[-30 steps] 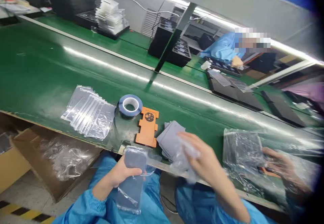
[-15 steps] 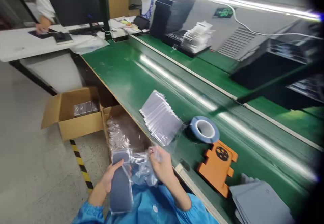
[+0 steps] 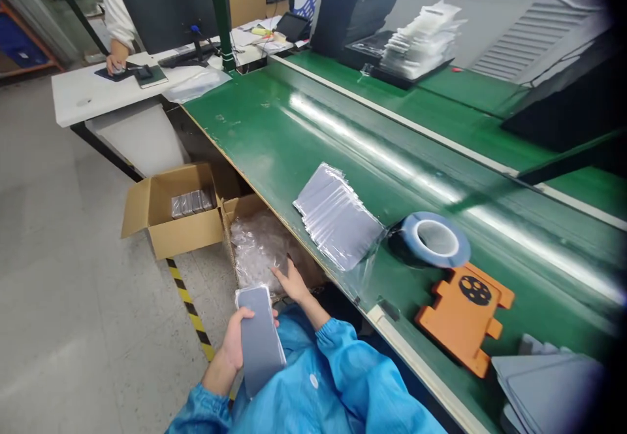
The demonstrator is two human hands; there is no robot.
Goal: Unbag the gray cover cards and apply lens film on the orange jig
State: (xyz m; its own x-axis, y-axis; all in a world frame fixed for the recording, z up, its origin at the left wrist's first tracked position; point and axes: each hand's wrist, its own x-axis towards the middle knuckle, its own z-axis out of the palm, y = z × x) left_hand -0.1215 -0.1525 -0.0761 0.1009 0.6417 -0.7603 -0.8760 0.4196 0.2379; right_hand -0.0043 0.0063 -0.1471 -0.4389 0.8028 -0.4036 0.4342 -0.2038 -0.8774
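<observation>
My left hand [image 3: 234,341] is wrapped around a stack of slim grey rectangular panels [image 3: 263,339], phone-sized, held upright in front of my blue sleeves. My right hand [image 3: 294,282] reaches over the open cardboard box at the bench edge, its fingers apart and nothing visible in them. Crumpled clear plastic film [image 3: 257,241] fills that box, just beyond the right fingertips. On the green bench [image 3: 255,130] lies a fanned pile of grey panels in clear wrapping [image 3: 340,218].
A blue-and-white tape roll [image 3: 437,238], an orange fixture [image 3: 465,319] and grey sheets [image 3: 546,382] lie along the bench's right. Another cardboard box [image 3: 186,238] with wrapped packs stands on the floor. At the white desk [image 3: 78,97], a co-worker's hand [image 3: 116,58] rests on a mouse.
My right hand has let go of the crumpled clear plastic and moved over the box. The film around the panels in my left hand is off. The view has shifted left.
</observation>
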